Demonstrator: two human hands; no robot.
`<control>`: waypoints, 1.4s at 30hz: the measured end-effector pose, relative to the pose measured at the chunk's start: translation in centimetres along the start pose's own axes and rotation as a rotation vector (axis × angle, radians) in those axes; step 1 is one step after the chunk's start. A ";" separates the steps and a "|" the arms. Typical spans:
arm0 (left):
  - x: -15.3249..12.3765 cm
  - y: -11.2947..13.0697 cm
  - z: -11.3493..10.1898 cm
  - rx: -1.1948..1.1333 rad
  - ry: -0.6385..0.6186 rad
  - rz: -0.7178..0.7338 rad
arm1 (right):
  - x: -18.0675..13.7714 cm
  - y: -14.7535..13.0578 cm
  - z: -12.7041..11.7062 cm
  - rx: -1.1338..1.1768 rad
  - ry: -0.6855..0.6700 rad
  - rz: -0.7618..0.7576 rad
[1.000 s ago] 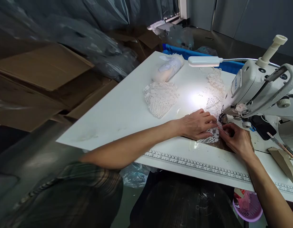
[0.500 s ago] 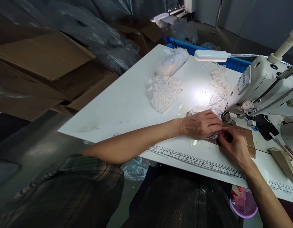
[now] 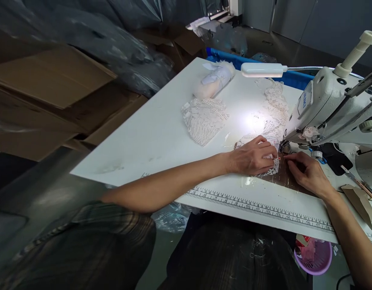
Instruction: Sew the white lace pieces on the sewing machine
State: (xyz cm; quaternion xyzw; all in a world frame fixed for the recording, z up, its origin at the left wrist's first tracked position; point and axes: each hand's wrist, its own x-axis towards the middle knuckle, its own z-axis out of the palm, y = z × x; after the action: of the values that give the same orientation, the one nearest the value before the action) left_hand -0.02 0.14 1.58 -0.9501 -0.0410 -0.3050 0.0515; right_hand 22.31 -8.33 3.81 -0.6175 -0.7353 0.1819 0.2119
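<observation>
My left hand (image 3: 255, 157) lies on a piece of white lace fabric (image 3: 275, 166) just left of the sewing machine's presser foot (image 3: 281, 146), its fingers curled and gripping the lace. To the right of the foot is my right hand (image 3: 309, 172), thumb and forefinger closed in a pinch. Whatever it pinches is too small to make out. Beneath both hands lies a brown sheet (image 3: 284, 180). More white lace (image 3: 275, 105) trails behind the needle area under the lamp's glow.
A folded lace stack (image 3: 204, 120) and a wrapped pale roll (image 3: 214, 79) lie on the white table (image 3: 137, 133). The lamp (image 3: 263, 70) hangs over the lace. At right are a cardboard piece (image 3: 359, 203) and pencil-like tools (image 3: 358, 182). Below sits a purple basket (image 3: 320, 259).
My right hand has moved right, away from my left hand, and the gap between them has opened. My left hand stays on the lace. The view has shifted slightly.
</observation>
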 end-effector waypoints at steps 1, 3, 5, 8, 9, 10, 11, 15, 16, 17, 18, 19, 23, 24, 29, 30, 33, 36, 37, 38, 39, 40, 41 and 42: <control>0.0 0.0 -0.1 -0.001 0.002 -0.009 | -0.2 0.2 0.4 -0.017 0.027 -0.037; 0.1 0.0 -0.2 -0.019 -0.009 -0.025 | -0.6 0.3 1.0 -0.062 0.071 -0.115; 0.1 0.0 -0.2 -0.034 -0.041 -0.032 | -0.9 0.4 1.4 -0.130 0.093 -0.189; 0.1 -0.1 -0.2 -0.058 -0.103 -0.014 | -0.9 0.2 1.4 -0.255 0.087 -0.261; 0.1 -0.1 -0.1 -0.069 -0.106 -0.002 | -0.9 0.1 1.4 -0.295 0.083 -0.271; 0.1 -0.1 0.0 -0.078 -0.097 0.011 | -0.8 0.0 1.4 -0.330 0.080 -0.275; 0.0 -0.1 0.1 -0.088 -0.075 0.024 | -0.8 -0.1 1.5 -0.360 0.076 -0.272; -0.3 -0.2 0.6 -0.125 -0.004 0.053 | -0.9 -0.1 1.9 -0.407 0.065 -0.258; -0.4 -0.3 0.7 -0.137 -0.005 0.047 | -1.0 -0.1 1.9 -0.393 0.062 -0.252; -0.5 -0.3 0.8 -0.151 -0.014 0.036 | -1.1 0.1 2.0 -0.365 0.063 -0.244; -0.6 -0.4 0.8 -0.167 -0.027 0.020 | -1.2 0.2 1.9 -0.326 0.071 -0.237; -0.6 -0.4 0.9 -0.185 -0.044 0.003 | -1.4 0.3 1.9 -0.283 0.083 -0.233; -0.7 -0.4 0.9 -0.233 -0.111 -0.046 | -1.9 0.3 1.5 -0.136 0.100 -0.302; -0.7 -0.4 0.8 -0.233 -0.124 -0.049 | -2.0 0.3 1.4 -0.128 0.088 -0.332; -0.7 -0.4 0.6 -0.213 -0.131 -0.024 | -2.1 -0.2 1.7 -0.212 0.050 -0.360; -0.7 -0.4 0.6 -0.212 -0.128 -0.024 | -2.1 -0.2 1.8 -0.221 0.049 -0.356; -0.6 -0.5 0.5 -0.197 -0.120 -0.057 | -2.2 -0.2 2.0 -0.232 0.058 -0.353; -0.4 -0.5 0.2 -0.132 -0.113 -0.074 | -2.3 -0.2 2.0 -0.241 0.079 -0.358; -0.3 -0.5 0.1 -0.101 -0.120 -0.069 | -2.3 -0.3 2.0 -0.243 0.087 -0.361; -0.2 -0.5 0.1 -0.069 -0.129 -0.062 | -2.3 -0.3 2.1 -0.245 0.095 -0.365; -0.2 -0.5 0.0 -0.035 -0.141 -0.053 | -2.3 -0.3 2.1 -0.247 0.103 -0.370; -0.1 -0.5 0.0 -0.002 -0.152 -0.046 | -2.3 -0.3 2.1 -0.248 0.112 -0.377; -0.1 -0.5 -0.1 0.029 -0.164 -0.038 | -2.3 -0.3 2.1 -0.250 0.119 -0.385; -0.1 -0.4 -0.1 0.058 -0.174 -0.030 | -2.3 -0.3 2.1 -0.251 0.123 -0.391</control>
State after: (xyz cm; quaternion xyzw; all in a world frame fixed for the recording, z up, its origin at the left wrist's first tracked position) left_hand -0.20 0.56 1.63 -0.9703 -0.0683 -0.2209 0.0708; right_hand 21.27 -10.64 1.94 -0.4947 -0.8435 0.0068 0.2091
